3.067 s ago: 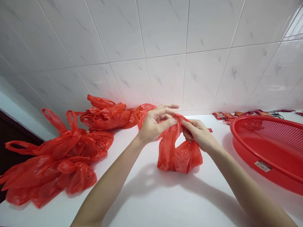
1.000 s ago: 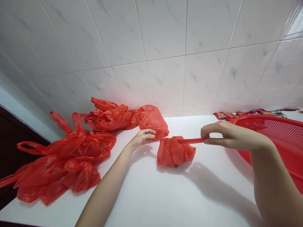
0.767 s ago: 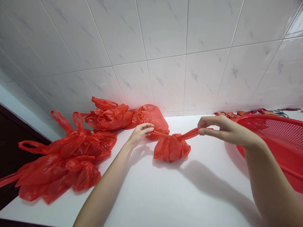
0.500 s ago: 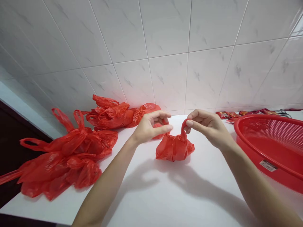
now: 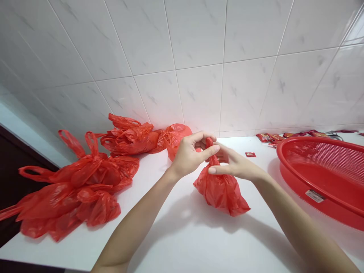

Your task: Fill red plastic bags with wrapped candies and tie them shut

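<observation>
A red plastic carrier bag (image 5: 223, 191) with a full, bulging body hangs slightly tilted in the middle, just over or touching the table; I cannot tell which. My left hand (image 5: 196, 151) pinches its gathered handles between thumb and fingers at the top. Beside the bag's neck is my right hand (image 5: 234, 161), its thumb stretched across the front and its fingers apart, partly hidden behind the neck and the left hand. What the bag contains is hidden by the red plastic.
Several filled red bags (image 5: 82, 182) are heaped at the left of the white table (image 5: 170, 242), more along the tiled wall (image 5: 199, 94). A red plastic basket (image 5: 298, 176) stands right. Small red packets (image 5: 269, 137) lie behind it, with a single packet (image 5: 250, 154) nearer.
My hands have come together. The left hand now grips the handles; the right has let go of the handle it pinched and spread beside the neck. The bag has turned and looks taller.
</observation>
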`<control>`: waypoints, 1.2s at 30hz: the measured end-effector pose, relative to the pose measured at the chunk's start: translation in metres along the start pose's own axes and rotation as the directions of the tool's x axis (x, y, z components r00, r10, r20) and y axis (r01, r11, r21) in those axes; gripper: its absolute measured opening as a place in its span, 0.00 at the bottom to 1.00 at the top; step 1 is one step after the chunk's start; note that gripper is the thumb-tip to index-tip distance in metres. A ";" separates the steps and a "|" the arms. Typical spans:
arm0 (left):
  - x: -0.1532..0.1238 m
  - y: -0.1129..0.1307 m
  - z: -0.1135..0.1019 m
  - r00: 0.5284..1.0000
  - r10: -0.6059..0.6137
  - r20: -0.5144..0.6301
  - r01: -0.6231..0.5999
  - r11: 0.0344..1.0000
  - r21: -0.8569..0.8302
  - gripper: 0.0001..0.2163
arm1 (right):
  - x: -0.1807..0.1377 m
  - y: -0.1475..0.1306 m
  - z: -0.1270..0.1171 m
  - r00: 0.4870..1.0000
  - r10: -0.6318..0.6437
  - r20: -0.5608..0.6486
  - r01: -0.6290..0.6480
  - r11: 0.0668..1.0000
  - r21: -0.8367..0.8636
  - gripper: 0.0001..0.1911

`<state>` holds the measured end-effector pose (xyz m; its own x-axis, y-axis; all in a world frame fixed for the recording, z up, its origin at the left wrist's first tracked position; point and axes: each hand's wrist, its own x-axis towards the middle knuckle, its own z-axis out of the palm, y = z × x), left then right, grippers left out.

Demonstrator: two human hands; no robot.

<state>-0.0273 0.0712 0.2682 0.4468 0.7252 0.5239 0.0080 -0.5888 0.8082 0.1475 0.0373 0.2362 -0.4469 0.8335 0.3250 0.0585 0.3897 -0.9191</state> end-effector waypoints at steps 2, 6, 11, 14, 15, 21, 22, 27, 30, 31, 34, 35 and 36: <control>0.001 0.001 0.001 0.998 0.024 -0.056 -0.023 1.000 0.003 0.07 | 0.002 0.006 0.009 0.994 0.086 0.061 -0.086 0.996 0.011 0.17; 0.003 -0.002 -0.002 0.987 0.077 -0.140 -0.076 0.997 0.010 0.06 | 0.006 0.019 0.023 0.975 0.219 0.042 -0.218 0.976 -0.014 0.14; 0.006 -0.005 -0.009 0.951 0.207 -0.231 -0.205 0.978 0.035 0.05 | 0.009 0.033 0.030 0.957 0.280 0.071 -0.280 0.960 -0.008 0.03; 0.005 -0.006 -0.007 0.935 0.263 -0.238 -0.254 0.965 0.069 0.04 | 0.010 0.036 0.036 0.963 0.257 0.078 -0.258 0.966 -0.001 0.03; 0.004 -0.006 -0.006 0.931 0.275 -0.240 -0.263 0.962 0.079 0.04 | 0.010 0.037 0.038 0.964 0.254 0.076 -0.255 0.967 0.003 0.03; 0.003 -0.014 -0.002 0.937 0.247 -0.247 -0.239 0.969 0.061 0.04 | 0.013 0.047 0.035 0.974 0.219 0.059 -0.219 0.976 -0.003 0.02; 0.004 -0.015 -0.002 0.938 0.239 -0.249 -0.233 0.971 0.054 0.04 | 0.014 0.049 0.031 0.974 0.219 0.062 -0.219 0.976 -0.010 0.05; 0.002 -0.015 -0.007 0.948 0.211 -0.240 -0.203 0.978 0.055 0.04 | 0.012 0.049 0.009 0.975 0.179 0.133 -0.171 0.983 -0.070 0.17; 0.000 -0.013 -0.008 0.945 0.215 -0.245 -0.207 0.977 0.060 0.04 | 0.012 0.048 0.001 0.966 0.188 0.175 -0.172 0.980 -0.103 0.24; -0.001 -0.013 -0.008 0.943 0.221 -0.249 -0.213 0.975 0.057 0.04 | 0.012 0.049 0.001 0.962 0.198 0.190 -0.179 0.977 -0.112 0.25; -0.002 -0.013 -0.009 0.935 0.233 -0.267 -0.229 0.972 0.046 0.04 | 0.013 0.059 0.003 0.952 0.232 0.202 -0.214 0.971 -0.108 0.19; -0.002 -0.014 -0.009 0.935 0.232 -0.270 -0.228 0.973 0.043 0.04 | 0.014 0.063 0.005 0.952 0.235 0.196 -0.219 0.970 -0.100 0.14; -0.003 -0.015 -0.009 0.935 0.229 -0.272 -0.226 0.973 0.040 0.04 | 0.014 0.068 0.008 0.954 0.233 0.190 -0.219 0.971 -0.093 0.09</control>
<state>-0.0365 0.0812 0.2570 0.1763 0.6404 0.7475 -0.0572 -0.7515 0.6573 0.1381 0.0724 0.1762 -0.5820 0.8115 0.0532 0.2376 0.2322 -0.9432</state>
